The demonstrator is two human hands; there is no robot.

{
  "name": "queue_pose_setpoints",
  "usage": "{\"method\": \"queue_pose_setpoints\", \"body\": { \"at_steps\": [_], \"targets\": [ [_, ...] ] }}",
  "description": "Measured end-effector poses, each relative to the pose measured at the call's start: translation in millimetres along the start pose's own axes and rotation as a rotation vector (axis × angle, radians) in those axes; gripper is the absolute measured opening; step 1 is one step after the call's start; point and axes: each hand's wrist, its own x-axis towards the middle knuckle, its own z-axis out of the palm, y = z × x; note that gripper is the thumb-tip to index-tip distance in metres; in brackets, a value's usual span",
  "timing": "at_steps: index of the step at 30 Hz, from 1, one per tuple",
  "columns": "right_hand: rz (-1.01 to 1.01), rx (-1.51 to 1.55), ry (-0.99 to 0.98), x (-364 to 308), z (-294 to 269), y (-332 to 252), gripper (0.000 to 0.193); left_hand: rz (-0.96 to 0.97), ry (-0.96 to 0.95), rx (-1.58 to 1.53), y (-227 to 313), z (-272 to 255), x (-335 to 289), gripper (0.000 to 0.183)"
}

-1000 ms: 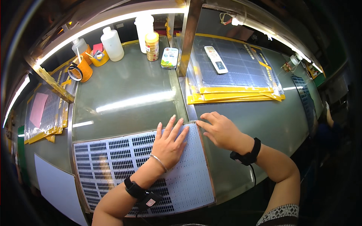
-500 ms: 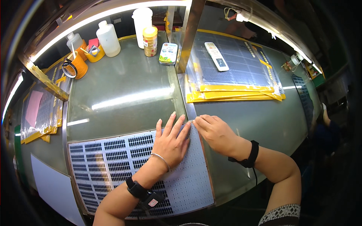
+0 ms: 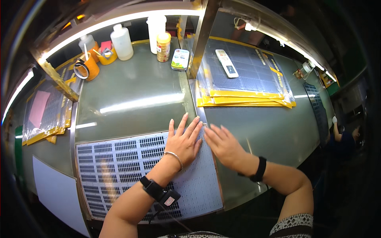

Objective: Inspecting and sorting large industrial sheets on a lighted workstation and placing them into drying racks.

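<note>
A thin flat panel (image 3: 202, 190), pale blue with rows of dark slots on its left part and a coppery rim, lies on the grey-green worktop near me. My left hand (image 3: 183, 139) rests open on its upper right part, fingers spread and pointing away from me. Close by, my right hand (image 3: 222, 144) is at the panel's far right corner, with its fingers stretched out and slightly blurred. I see nothing held in it. A tiny pale bit shows at that corner, too small to name.
Yellow-edged plastic-wrapped sheets (image 3: 246, 95) lie at the far right, a white remote control (image 3: 227, 63) on top. Bottles (image 3: 122, 43), an orange tape holder (image 3: 91, 70) and a tin (image 3: 180, 59) stand at the back. A metal post (image 3: 201, 39) rises between. A white sheet (image 3: 59, 194) lies left.
My right hand's pinched fingers have straightened and parted at the panel's corner. My left hand stays flat on the panel. The view has shifted slightly.
</note>
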Motion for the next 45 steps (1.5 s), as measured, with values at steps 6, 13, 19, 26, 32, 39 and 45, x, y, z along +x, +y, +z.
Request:
{"method": "queue_pose_setpoints", "body": {
  "at_steps": [6,13,19,26,32,39,45],
  "targets": [
    [0.134,0.263,-0.125,-117.5,-33.2,-95.9,0.044,-0.093,-0.155,0.109,7.4,-13.4,-50.7,0.065],
    [0.432,0.391,0.035,-170.2,-56.2,-159.1,0.041,-0.331,0.131,-0.316,29.3,-122.1,-273.7,0.020],
    [0.319,0.453,0.076,-141.0,-40.4,-191.5,0.051,-1.599,0.649,-0.982,3.5,-146.8,-395.9,0.042],
    [0.157,0.339,0.091,-97.5,-26.9,-223.9,0.055,-1.419,0.926,-1.151,-32.5,-123.3,-397.5,0.030],
    [0.156,0.255,0.385,-59.5,-32.9,-224.4,0.029,-1.150,1.093,-1.100,0.9,-186.7,-342.5,0.025],
    [-0.007,0.243,0.541,7.6,-211.7,-131.8,0.010,-0.771,1.205,-0.647,-2.7,-275.3,-365.4,0.040],
    [0.134,0.447,0.287,66.4,-238.3,-50.7,0.016,-1.107,1.431,0.403,-71.6,-245.9,-550.3,0.040]
  ]
}}
